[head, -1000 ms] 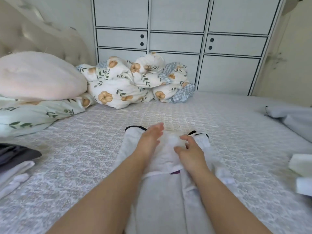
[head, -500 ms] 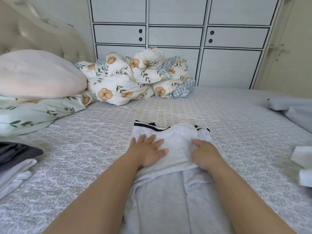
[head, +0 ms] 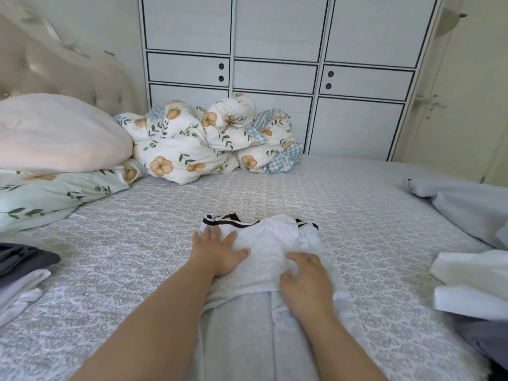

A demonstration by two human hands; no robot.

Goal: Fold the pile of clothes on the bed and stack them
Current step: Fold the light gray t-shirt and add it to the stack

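Head view, single entry.

Item: white garment (head: 270, 248), black-striped trim along its far edge, lying at the centre of the bed (head: 137, 243), its upper part turned over a pale grey lower part that runs toward the near edge of the frame. Handling, by judgement: light, soft, limp knit; it should crease easily, hold no shape of its own and slide little on the textured bedspread. Best taken at the folded near edge or the outer corners, both sides at once, so the layers move together.

Left hand (head: 220, 253): flat on the left part of the white fold, fingers spread and straight, pressing the cloth down; grips nothing.

Right hand (head: 305, 281): on the right near part of the fold, fingers bent with their tips on the cloth; whether a pinch is made cannot be told.

Other clothes: folded dark and pale pieces (head: 19, 273) at the near left; loose white and grey pieces (head: 472, 276) at the right.

Bedding: pink pillow (head: 55, 133) far left; floral duvet (head: 209, 141) bundled at the far side, against the wardrobe (head: 275, 64).
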